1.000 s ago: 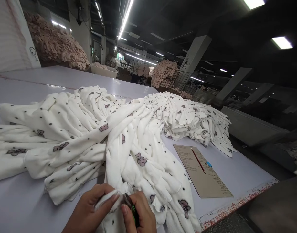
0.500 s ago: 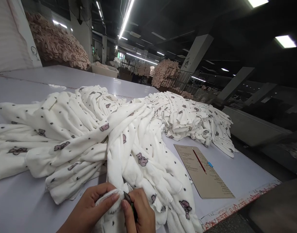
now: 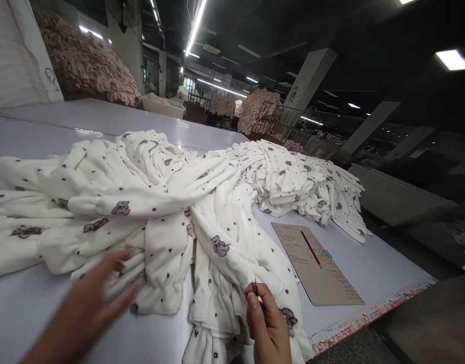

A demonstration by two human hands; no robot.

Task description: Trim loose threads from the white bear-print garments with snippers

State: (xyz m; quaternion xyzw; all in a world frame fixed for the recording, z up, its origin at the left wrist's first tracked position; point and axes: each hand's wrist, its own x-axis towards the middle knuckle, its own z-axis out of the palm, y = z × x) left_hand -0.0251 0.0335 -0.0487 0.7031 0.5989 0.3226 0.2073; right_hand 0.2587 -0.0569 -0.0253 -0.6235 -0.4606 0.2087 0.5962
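My left hand (image 3: 90, 298), blurred by motion, is over the near left edge of the white plush garments (image 3: 167, 253). Its thumb and fingers are apart and nothing shows in them. My right hand (image 3: 269, 323) is closed around small thread snips (image 3: 255, 289), whose dark pointed tips stick up past the fingertips. Beneath and beside that hand lie cuffed garment ends printed with mauve bears and dark dots. Most of the snips is hidden by my fingers.
A second garment heap (image 3: 293, 177) lies farther back right. Right of the garments is a brown card (image 3: 319, 278) with handwriting, a dark red pencil (image 3: 310, 247) and a blue tab (image 3: 328, 254). Pink cloth piles (image 3: 88, 60) rise behind the pale table (image 3: 99, 114).
My left hand has let go of the white cuff and moved left. The held garment part now lies on the heap. My right hand has moved right, still with the snips.
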